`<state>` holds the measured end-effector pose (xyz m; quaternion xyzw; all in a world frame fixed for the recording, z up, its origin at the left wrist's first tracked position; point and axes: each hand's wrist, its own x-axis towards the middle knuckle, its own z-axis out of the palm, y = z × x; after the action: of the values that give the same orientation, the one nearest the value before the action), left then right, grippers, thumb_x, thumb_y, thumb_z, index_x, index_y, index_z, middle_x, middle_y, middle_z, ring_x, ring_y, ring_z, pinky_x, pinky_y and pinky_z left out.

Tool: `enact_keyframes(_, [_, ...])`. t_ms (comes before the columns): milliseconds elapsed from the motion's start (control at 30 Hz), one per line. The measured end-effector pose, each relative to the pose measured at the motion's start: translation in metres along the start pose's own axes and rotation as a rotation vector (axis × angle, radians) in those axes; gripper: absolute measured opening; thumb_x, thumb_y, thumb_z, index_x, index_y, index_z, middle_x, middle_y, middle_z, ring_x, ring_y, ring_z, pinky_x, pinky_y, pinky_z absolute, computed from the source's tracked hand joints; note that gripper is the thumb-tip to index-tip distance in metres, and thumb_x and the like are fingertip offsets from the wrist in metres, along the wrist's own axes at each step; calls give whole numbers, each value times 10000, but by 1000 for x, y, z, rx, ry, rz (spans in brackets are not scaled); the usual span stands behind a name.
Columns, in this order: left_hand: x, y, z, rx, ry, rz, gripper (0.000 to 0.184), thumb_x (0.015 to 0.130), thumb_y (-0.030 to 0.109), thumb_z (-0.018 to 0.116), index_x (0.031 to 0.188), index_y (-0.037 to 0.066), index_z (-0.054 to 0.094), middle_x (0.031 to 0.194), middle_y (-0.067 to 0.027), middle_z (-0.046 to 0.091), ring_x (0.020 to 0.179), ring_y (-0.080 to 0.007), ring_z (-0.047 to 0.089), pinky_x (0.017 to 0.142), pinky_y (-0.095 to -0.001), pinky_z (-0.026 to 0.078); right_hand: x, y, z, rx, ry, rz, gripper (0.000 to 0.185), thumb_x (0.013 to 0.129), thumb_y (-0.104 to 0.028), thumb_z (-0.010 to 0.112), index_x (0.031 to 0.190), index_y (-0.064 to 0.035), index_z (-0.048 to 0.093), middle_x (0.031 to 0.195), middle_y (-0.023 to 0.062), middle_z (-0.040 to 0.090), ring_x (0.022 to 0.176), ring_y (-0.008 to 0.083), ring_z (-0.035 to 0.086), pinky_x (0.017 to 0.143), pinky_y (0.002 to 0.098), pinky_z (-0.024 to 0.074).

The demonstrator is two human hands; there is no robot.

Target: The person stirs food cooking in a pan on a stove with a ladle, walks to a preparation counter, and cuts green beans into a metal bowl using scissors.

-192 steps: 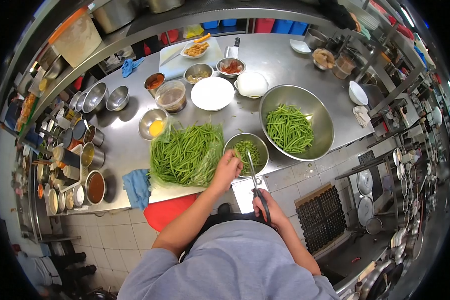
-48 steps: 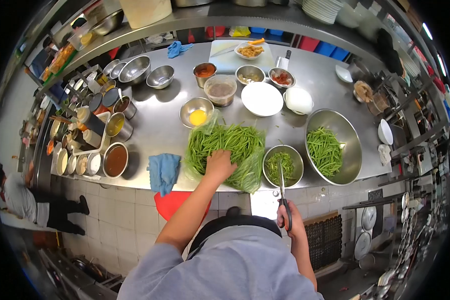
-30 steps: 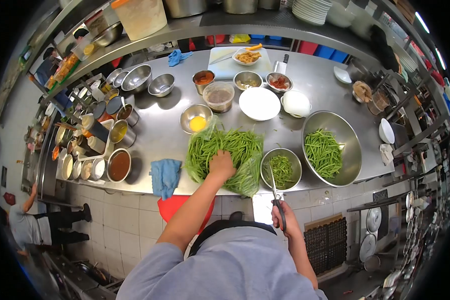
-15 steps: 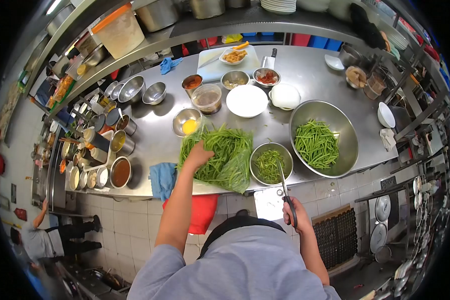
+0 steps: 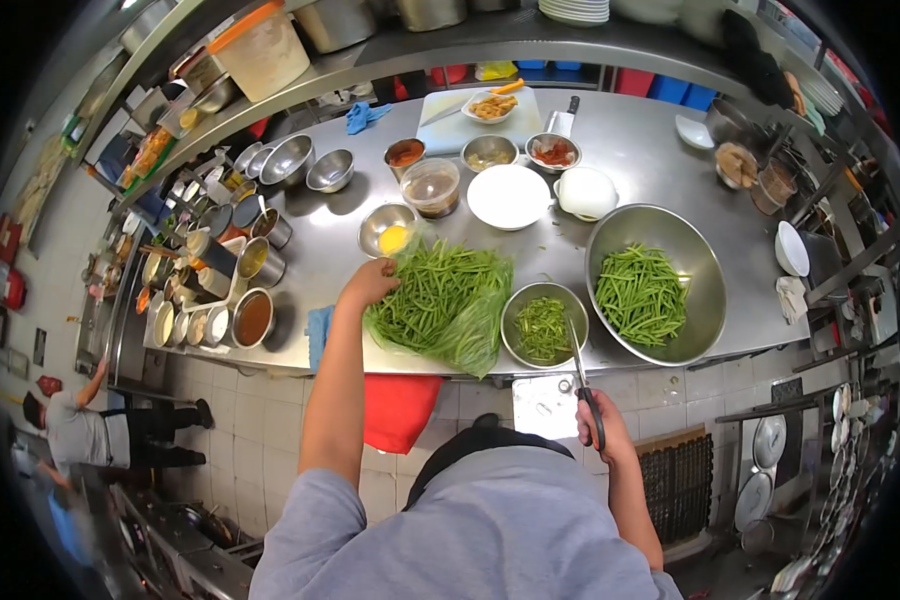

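Scissors [image 5: 587, 395] sit in the right hand [image 5: 610, 425], low and right of the frame's middle, its fingers wrapped about the black handles. The blades point up the frame, their tips over the right side of a small metal bowl [image 5: 507, 346] holding short green bits [image 5: 542, 328]; whether the blades are parted is too small to tell. The left hand [image 5: 372, 281], left of centre, is at the upper left edge of a heap of green beans [image 5: 435, 295], fingers bent; whether they pinch a bean or merely touch the heap cannot be told. The heap lies in the middle of the frame on a clear plastic bag [image 5: 473, 345], which covers its lower right part.

Right of centre, a big metal bowl [image 5: 708, 290] holds more beans [image 5: 642, 295], just beside the small one. Just above the left hand stands a bowl with something yellow in it [image 5: 373, 222]. A white plate [image 5: 509, 197] lies above the heap, and a blue cloth [image 5: 318, 335] hangs at the table [image 5: 640, 165] edge, left of the forearm.
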<state>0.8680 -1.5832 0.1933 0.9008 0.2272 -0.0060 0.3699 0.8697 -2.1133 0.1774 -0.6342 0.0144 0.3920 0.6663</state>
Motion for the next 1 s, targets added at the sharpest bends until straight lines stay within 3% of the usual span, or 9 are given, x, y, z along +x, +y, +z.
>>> enact_keyframes(200, [-47, 32, 7, 40, 247, -44, 265, 800, 127, 682, 1040, 15, 694, 1028, -184, 690, 939, -321, 662, 807, -382, 518, 1, -1, -9, 24, 10, 5, 318, 930, -226, 649, 1135, -26, 510, 670, -6, 508, 455, 66, 445, 402, 219, 373])
enact_keyframes(267, [-60, 48, 15, 283, 488, 251, 185, 786, 121, 682, 927, 3, 704, 936, -190, 678, 850, -350, 647, 757, -415, 519, 4, 2, -14, 20, -9, 11, 320, 929, -223, 650, 1133, -23, 506, 666, -7, 504, 464, 67, 445, 408, 222, 377])
enact_keyframes(367, [-67, 77, 30, 139, 359, 159, 170, 784, 125, 673, 918, 27, 708, 900, -175, 660, 860, -350, 627, 768, -431, 509, 5, 2, -16, -4, -48, 8, 311, 944, -208, 606, 1158, -9, 500, 695, 1, 488, 498, 80, 456, 428, 236, 381])
enact_keyframes(467, [-56, 87, 52, 248, 311, 135, 142, 802, 145, 657, 898, 55, 711, 898, -158, 646, 889, -339, 625, 784, -427, 508, -1, -11, -12, -7, -34, 18, 302, 944, -202, 602, 1154, -9, 502, 690, -1, 487, 491, 80, 448, 430, 235, 377])
enact_keyframes(633, [-14, 90, 75, 317, 383, 261, 160, 807, 224, 678, 866, 78, 707, 902, -153, 646, 879, -346, 641, 768, -433, 517, -1, -2, -16, 50, 47, -26, 321, 925, -227, 660, 1121, -27, 505, 663, -19, 504, 479, 62, 463, 411, 222, 386])
enact_keyframes(700, [-12, 102, 76, 396, 304, -36, 215, 815, 274, 686, 906, 82, 723, 925, -158, 672, 857, -350, 655, 751, -453, 522, -1, -1, -15, 76, 50, 5, 323, 924, -221, 661, 1131, -29, 505, 663, -20, 504, 473, 60, 460, 413, 217, 386])
enact_keyframes(833, [1, 83, 84, 476, 148, -97, 264, 830, 316, 678, 922, 73, 728, 962, -173, 689, 822, -365, 662, 715, -478, 523, -2, 0, -14, 46, 80, -8, 318, 923, -219, 660, 1122, -27, 503, 664, -20, 501, 468, 59, 453, 413, 220, 386])
enact_keyframes(933, [-4, 65, 74, 170, 115, -123, 269, 841, 297, 692, 891, 34, 718, 929, -137, 708, 751, -298, 673, 635, -416, 528, -6, 3, -11, 80, 94, -11, 331, 918, -223, 663, 1123, -18, 502, 660, -16, 499, 465, 61, 451, 413, 225, 387])
enact_keyframes(1000, [-14, 60, 62, -455, 156, -192, 265, 864, 276, 703, 891, 11, 697, 873, -76, 688, 691, -192, 654, 560, -313, 503, -7, 1, -8, 81, 100, -22, 357, 912, -235, 671, 1133, -14, 499, 661, -13, 502, 475, 62, 459, 413, 222, 380])
